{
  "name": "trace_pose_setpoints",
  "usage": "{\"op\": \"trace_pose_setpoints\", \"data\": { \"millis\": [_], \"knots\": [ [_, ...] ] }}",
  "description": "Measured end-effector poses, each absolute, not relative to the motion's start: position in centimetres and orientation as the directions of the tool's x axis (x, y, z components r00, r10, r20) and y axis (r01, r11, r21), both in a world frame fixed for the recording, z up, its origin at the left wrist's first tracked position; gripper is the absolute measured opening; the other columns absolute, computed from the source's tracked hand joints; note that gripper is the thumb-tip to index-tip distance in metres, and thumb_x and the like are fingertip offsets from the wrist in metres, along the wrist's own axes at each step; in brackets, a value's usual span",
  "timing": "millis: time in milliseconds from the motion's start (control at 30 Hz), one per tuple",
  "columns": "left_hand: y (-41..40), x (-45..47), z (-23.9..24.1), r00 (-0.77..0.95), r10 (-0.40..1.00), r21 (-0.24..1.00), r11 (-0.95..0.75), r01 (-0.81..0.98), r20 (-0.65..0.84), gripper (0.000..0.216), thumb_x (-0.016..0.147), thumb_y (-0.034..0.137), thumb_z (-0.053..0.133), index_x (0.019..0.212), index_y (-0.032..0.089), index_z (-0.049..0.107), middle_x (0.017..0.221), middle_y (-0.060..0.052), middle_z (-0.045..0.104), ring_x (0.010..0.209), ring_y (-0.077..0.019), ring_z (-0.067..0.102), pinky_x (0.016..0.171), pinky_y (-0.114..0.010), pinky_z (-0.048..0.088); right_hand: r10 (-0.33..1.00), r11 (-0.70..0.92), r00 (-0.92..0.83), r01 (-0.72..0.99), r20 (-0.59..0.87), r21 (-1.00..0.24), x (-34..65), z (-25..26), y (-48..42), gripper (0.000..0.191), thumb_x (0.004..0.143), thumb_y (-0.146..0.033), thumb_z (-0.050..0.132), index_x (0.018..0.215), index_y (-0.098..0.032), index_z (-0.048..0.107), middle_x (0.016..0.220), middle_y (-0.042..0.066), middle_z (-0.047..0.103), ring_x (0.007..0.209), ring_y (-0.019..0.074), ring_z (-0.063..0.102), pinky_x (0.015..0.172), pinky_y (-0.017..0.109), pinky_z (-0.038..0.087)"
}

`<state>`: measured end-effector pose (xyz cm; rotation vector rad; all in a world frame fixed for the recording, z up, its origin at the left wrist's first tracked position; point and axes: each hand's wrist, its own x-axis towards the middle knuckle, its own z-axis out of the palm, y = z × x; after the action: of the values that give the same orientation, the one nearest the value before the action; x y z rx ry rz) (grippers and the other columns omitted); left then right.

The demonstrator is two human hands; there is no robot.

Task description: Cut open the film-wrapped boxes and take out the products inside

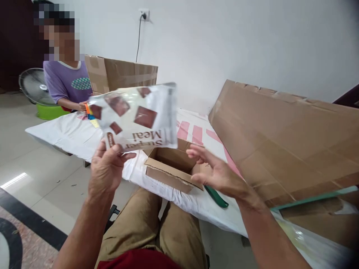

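Observation:
My left hand [108, 168] pinches the lower edge of a white food pouch [131, 123] printed with brown squares and upside-down lettering. The pouch is raised over the table and slightly blurred. Under its right part stands a small open cardboard box [168, 179], its inside partly hidden by the pouch. My right hand [213, 170] is beside the box's right end, fingers spread and holding nothing. Below that hand a dark green curved handle [217, 197] lies on the cloth; its other end is hidden.
A low table with a white cloth [61, 129] spans the front. One large carton [120, 74] stands at the back left, another [288, 138] at the right. At the left a person in a purple shirt [63, 80] holds something colourful. A fan [39, 86] stands behind.

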<state>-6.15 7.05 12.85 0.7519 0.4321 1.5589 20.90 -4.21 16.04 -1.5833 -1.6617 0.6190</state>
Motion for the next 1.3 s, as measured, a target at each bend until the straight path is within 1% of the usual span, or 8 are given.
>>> {"op": "trace_pose_setpoints", "data": {
  "millis": [100,300,500,833,933,1100,1233,1300],
  "knots": [
    [8.2,-7.9,11.4,-0.084,0.983,0.651,-0.17,-0.74,0.161,0.035,0.06,0.02,0.092,0.089,0.025,0.072,0.095,0.003,0.078,0.078,-0.0142,0.069,0.055,-0.019,0.06,0.999,-0.045,0.024,0.85,-0.048,-0.525,21.7,14.8,-4.2,0.095,0.067,-0.052,0.088,0.152,-0.024,0.055,0.151,0.017,0.06,0.141,0.0432,0.054,0.118,0.067,0.038],
    [9.0,-10.3,7.2,-0.046,0.999,0.684,-0.036,-0.729,0.004,0.025,0.063,0.018,0.087,0.081,0.023,0.071,0.103,0.0,0.079,0.082,-0.0146,0.067,0.053,-0.019,0.055,0.996,-0.057,-0.004,0.713,-0.085,-0.699,23.1,14.4,-3.4,0.068,0.087,-0.061,0.068,0.144,-0.024,0.064,0.143,0.014,0.068,0.132,0.0373,0.063,0.109,0.055,0.051],
    [9.7,-11.3,4.9,-0.058,0.997,0.695,-0.005,-0.719,-0.052,0.035,0.059,0.018,0.09,0.09,0.021,0.074,0.097,0.001,0.078,0.078,-0.0141,0.066,0.05,-0.02,0.056,0.979,0.015,-0.096,0.915,-0.181,-0.404,21.3,12.2,-1.4,0.062,0.078,-0.041,0.078,0.137,-0.021,0.07,0.131,0.014,0.075,0.116,0.0387,0.071,0.098,0.05,0.056],
    [10.1,-11.0,1.9,0.03,0.994,0.76,0.103,-0.641,-0.109,0.056,0.056,0.026,0.097,0.107,0.018,0.074,0.092,-0.001,0.076,0.067,-0.0149,0.066,0.047,-0.024,0.058,0.991,0.028,-0.012,0.993,0.136,-0.117,23.6,9.3,0.9,0.048,0.084,-0.026,0.07,0.131,-0.018,0.066,0.124,0.016,0.076,0.11,0.0378,0.072,0.094,0.053,0.054],
    [9.7,-10.1,1.0,0.079,0.989,0.772,0.149,-0.618,-0.128,0.051,0.058,0.028,0.097,0.102,0.017,0.074,0.088,-0.002,0.074,0.063,-0.0137,0.065,0.049,-0.025,0.059,0.991,-0.022,0.041,0.989,0.126,-0.148,26.0,10.4,3.9,0.053,0.085,-0.034,0.067,0.135,-0.017,0.064,0.129,0.017,0.074,0.114,0.0386,0.071,0.095,0.052,0.054],
    [8.9,-8.4,0.8,0.13,0.981,0.774,0.193,-0.603,-0.144,0.05,0.06,0.03,0.097,0.102,0.016,0.074,0.087,-0.002,0.073,0.062,-0.0121,0.063,0.051,-0.024,0.059,0.993,-0.11,0.097,0.96,-0.064,-0.256,28.7,11.2,8.4,0.058,0.082,-0.038,0.064,0.137,-0.018,0.065,0.124,0.014,0.076,0.109,0.0368,0.072,0.089,0.045,0.055],
    [8.7,-7.4,1.0,0.15,0.975,0.769,0.22,-0.601,-0.162,0.048,0.061,0.029,0.096,0.102,0.016,0.073,0.089,-0.003,0.073,0.062,-0.0116,0.062,0.051,-0.024,0.059,0.957,-0.046,0.134,0.947,0.258,-0.319,29.0,11.0,7.0,0.065,0.082,-0.05,0.068,0.139,-0.018,0.064,0.149,0.017,0.061,0.141,0.0439,0.052,0.116,0.062,0.038],
    [8.8,-6.7,0.9,0.163,0.972,0.766,0.233,-0.599,-0.168,0.049,0.061,0.028,0.095,0.102,0.016,0.072,0.09,-0.003,0.073,0.064,-0.0114,0.062,0.051,-0.024,0.059,0.906,0.016,0.184,0.885,0.381,-0.466,28.0,10.3,4.5,0.06,0.087,-0.056,0.067,0.137,-0.023,0.066,0.151,0.014,0.06,0.143,0.0405,0.05,0.119,0.061,0.036]
  ]
}}
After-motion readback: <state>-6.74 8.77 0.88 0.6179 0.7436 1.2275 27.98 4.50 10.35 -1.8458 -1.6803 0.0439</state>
